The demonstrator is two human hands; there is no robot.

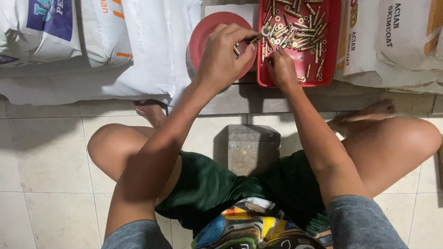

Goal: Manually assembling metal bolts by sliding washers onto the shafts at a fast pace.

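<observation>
A red tray (332, 46) at the top holds several brass-coloured bolts (295, 34) and washers. My left hand (226, 57) is raised over a red round lid (203, 34) and grips a bolt with a washer (266, 31) at its fingertips, by the tray's left edge. My right hand (281, 69) rests inside the tray's near-left part, fingers down among the bolts. Whether it holds one is hidden by the fingers.
Large white sacks (106, 41) lie at the left and more sacks (401, 41) at the right of the tray. A grey wooden block (253, 147) stands between my bare knees on a pale tiled floor (46, 157). My feet flank the block.
</observation>
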